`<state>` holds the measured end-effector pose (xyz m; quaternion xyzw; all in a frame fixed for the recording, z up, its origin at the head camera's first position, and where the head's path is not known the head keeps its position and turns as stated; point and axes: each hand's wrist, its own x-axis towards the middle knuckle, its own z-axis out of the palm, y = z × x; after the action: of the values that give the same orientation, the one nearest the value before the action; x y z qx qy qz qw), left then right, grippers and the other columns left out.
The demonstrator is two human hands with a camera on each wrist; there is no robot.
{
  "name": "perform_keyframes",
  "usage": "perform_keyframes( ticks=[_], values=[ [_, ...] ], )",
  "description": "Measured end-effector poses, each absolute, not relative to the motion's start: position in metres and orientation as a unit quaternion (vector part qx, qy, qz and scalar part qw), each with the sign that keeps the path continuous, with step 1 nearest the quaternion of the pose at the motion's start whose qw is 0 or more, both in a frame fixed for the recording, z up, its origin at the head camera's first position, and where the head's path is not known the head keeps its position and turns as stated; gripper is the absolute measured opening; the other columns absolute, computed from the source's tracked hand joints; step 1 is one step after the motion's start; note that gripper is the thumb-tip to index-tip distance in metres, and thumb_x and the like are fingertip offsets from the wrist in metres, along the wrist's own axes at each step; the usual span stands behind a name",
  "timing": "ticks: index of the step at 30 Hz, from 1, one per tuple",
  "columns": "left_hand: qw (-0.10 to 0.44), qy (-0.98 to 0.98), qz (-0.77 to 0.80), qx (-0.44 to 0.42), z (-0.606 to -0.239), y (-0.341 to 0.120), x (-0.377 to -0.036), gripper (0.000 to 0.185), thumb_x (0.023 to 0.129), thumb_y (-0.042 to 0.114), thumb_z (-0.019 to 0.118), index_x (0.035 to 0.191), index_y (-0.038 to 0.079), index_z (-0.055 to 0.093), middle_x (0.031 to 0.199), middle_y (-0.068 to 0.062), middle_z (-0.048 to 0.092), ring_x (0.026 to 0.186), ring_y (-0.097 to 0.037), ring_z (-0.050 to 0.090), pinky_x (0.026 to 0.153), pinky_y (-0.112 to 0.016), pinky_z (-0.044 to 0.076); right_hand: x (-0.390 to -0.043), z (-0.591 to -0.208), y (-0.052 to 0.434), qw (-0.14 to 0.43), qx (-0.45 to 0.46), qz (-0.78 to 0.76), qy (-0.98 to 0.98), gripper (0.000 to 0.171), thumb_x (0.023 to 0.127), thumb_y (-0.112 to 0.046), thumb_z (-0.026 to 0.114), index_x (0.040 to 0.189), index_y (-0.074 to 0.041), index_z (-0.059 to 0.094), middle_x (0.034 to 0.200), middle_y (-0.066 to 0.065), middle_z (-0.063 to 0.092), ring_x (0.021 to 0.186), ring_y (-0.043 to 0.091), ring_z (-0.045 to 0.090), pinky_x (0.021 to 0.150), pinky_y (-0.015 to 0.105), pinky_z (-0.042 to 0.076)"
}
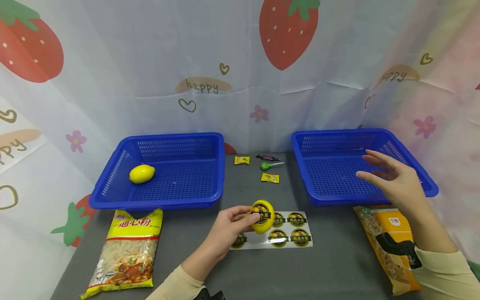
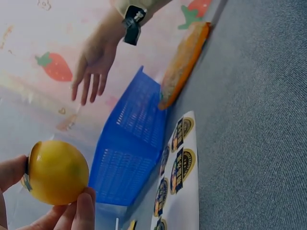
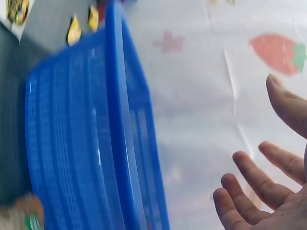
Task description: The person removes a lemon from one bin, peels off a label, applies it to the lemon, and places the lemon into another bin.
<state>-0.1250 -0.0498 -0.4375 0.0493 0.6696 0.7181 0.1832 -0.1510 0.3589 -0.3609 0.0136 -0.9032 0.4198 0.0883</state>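
One whole lemon [image 1: 267,227], smooth & shiny yellow, w/ round black-gold sticker [image 1: 262,211] on its side, is up in the air, gripped by the left hand [image 1: 228,227]. Sticker text is approx. level.

Sticker sheet [image 1: 288,228] partly hidden behind left hand [image 1: 233,227].

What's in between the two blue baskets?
The head view shows four little things on the grey surface there: two yellow packets, a purple wrapped sweet and a green lollipop.
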Motion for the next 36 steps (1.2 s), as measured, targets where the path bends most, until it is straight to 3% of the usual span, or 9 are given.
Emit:
perform_keyframes(
  ticks=[4,6,9,12,14,16,20,28,36],
  values=[
    [0.184,0.669,0.719,0.053,-0.438,-0.048,-0.125,0.047,0.096,0.023,0.071,0.131,-0.007,0.061,0.119,-0.020,0.071,0.093,-0.017,0.072,0.094,-0.047,0.057,-0.155,-0.362,0.388,0.096,-0.002,0.406,-0.909,0.065,0.095,-0.035,0.072,0.153,-0.033,0.044,0.142,-0.008,0.059,0.099,-0.021,0.052,0.076,0.000,0.043],
    [0.185,0.666,0.720,0.056,-0.438,-0.046,-0.125,0.047,0.096,0.023,0.070,0.131,-0.007,0.060,0.120,-0.020,0.070,0.094,-0.017,0.072,0.094,-0.046,0.058,-0.156,-0.364,0.402,0.101,-0.008,0.397,-0.912,0.066,0.094,-0.035,0.073,0.154,-0.032,0.044,0.145,-0.005,0.058,0.098,-0.020,0.050,0.075,-0.001,0.042],
    [0.189,0.664,0.721,0.056,-0.437,-0.044,-0.125,0.048,0.096,0.024,0.070,0.131,-0.007,0.060,0.120,-0.021,0.070,0.096,-0.018,0.072,0.094,-0.047,0.057,-0.156,-0.368,0.423,0.098,-0.023,0.375,-0.922,0.070,0.094,-0.036,0.073,0.156,-0.032,0.040,0.154,0.004,0.049,0.110,0.003,0.058,0.074,-0.002,0.039],
    [0.192,0.665,0.720,0.055,-0.437,-0.043,-0.125,0.048,0.097,0.025,0.070,0.131,-0.007,0.060,0.120,-0.020,0.070,0.097,-0.019,0.072,0.095,-0.049,0.056,-0.154,-0.373,0.441,0.080,-0.051,0.370,-0.924,0.075,0.095,-0.039,0.070,0.159,-0.035,0.030,0.165,0.009,0.030,0.131,0.043,0.050,0.097,0.029,0.054],
    [0.193,0.665,0.719,0.056,-0.436,-0.042,-0.125,0.048,0.097,0.025,0.070,0.131,-0.006,0.060,0.120,-0.020,0.070,0.097,-0.020,0.072,0.095,-0.049,0.056,-0.152,-0.377,0.451,0.070,-0.070,0.368,-0.924,0.080,0.096,-0.041,0.068,0.161,-0.033,0.022,0.168,0.015,0.016,0.133,0.064,0.035,0.102,0.061,0.047],
    [0.195,0.666,0.718,0.059,-0.436,-0.041,-0.126,0.048,0.097,0.026,0.070,0.131,-0.006,0.061,0.120,-0.019,0.071,0.098,-0.020,0.072,0.095,-0.048,0.056,-0.150,-0.380,0.459,0.061,-0.090,0.363,-0.925,0.085,0.097,-0.043,0.066,0.163,-0.028,0.015,0.168,0.022,0.006,0.130,0.073,0.027,0.091,0.083,0.032],
    [0.200,0.667,0.715,0.064,-0.435,-0.039,-0.126,0.050,0.097,0.029,0.070,0.132,-0.004,0.061,0.120,-0.018,0.071,0.098,-0.021,0.073,0.095,-0.048,0.056,-0.149,-0.387,0.472,0.045,-0.109,0.319,-0.940,0.093,0.096,-0.047,0.066,0.163,-0.013,0.011,0.161,0.037,0.005,0.126,0.076,0.025,0.088,0.085,0.031],
    [0.213,0.655,0.721,0.076,-0.436,-0.028,-0.129,0.049,0.097,0.029,0.069,0.131,-0.006,0.061,0.122,-0.019,0.071,0.096,-0.023,0.074,0.096,-0.048,0.056,-0.148,-0.403,0.487,0.026,-0.095,0.270,-0.958,0.101,0.094,-0.051,0.066,0.159,0.001,0.010,0.161,0.036,-0.004,0.136,0.071,0.011,0.097,0.086,0.019],
    [0.217,0.639,0.734,0.078,-0.436,-0.008,-0.139,0.044,0.098,0.028,0.068,0.126,-0.005,0.064,0.117,-0.018,0.072,0.092,-0.020,0.073,0.090,-0.039,0.060,-0.149,-0.413,0.494,-0.029,-0.109,0.269,-0.957,0.108,0.095,-0.058,0.060,0.156,0.005,-0.004,0.155,0.044,-0.004,0.130,0.074,0.015,0.093,0.085,0.025]
  ],
)
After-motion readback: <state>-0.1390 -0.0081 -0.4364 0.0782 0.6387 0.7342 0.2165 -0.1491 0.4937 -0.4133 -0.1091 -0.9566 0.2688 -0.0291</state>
